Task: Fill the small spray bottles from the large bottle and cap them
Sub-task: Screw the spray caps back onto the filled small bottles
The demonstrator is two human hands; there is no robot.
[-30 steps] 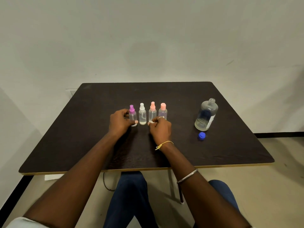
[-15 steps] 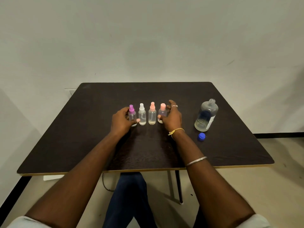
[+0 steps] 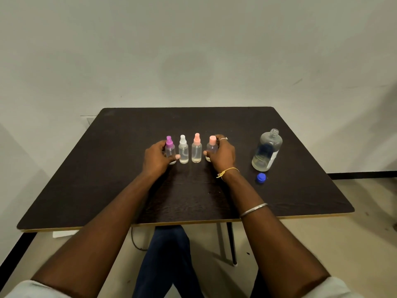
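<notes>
The purple-topped small clear plastic spray bottle at mid-frame is gripped by the left hand, thumb in front and fingers curled behind. The pink-capped small clear spray bottle is gripped the same way by the right hand. Between them, untouched, are stood the white-topped small clear spray bottle and the peach-topped small clear spray bottle. All are upright in one row on the dark brown wooden tabletop, with tops fitted and some clear liquid seen in each. The two end bottles are probably held so the row can be squared up or steadied. Filling and capping are judged done or nearly done. The large clear plastic bottle is stood open right of centre, roughly a quarter full, apart from the row, presumably so it is not knocked. The blue screw cap is left lying just below it in the frame, handy for refitting. Counted: four small bottles, one large bottle, one loose cap, two hands.
</notes>
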